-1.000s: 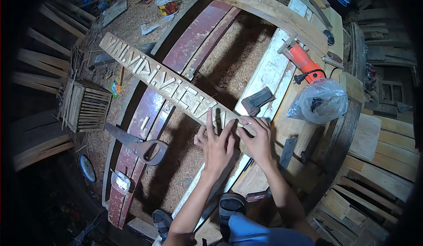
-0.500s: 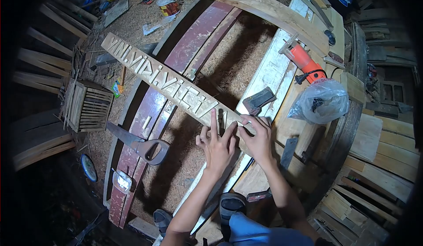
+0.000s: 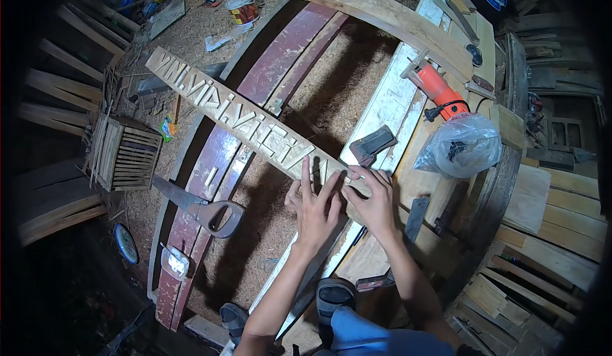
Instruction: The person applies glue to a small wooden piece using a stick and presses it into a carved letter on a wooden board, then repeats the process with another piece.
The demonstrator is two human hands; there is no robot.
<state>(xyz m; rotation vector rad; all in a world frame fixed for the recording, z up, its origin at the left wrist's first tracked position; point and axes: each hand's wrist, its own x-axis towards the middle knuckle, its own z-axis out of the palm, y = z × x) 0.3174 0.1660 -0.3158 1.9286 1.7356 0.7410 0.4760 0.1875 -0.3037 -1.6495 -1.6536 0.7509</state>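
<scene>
My left hand (image 3: 312, 212), fingers spread, touches the near end of the lettered board (image 3: 245, 126), beside its last raised strips. My right hand (image 3: 373, 200) is at that same end, thumb and forefinger close together; whatever is between them is too small to make out. The board crosses the red plank (image 3: 268, 69). The handsaw (image 3: 207, 214) lies across that plank's lower part, above a white-filled tub (image 3: 174, 262) near its bottom end. A dark block (image 3: 373, 144) sits on the white plank (image 3: 382, 104).

"VIDI" on wooden board (image 3: 245, 131), red print on plastic bag (image 3: 464, 151) illegible
</scene>
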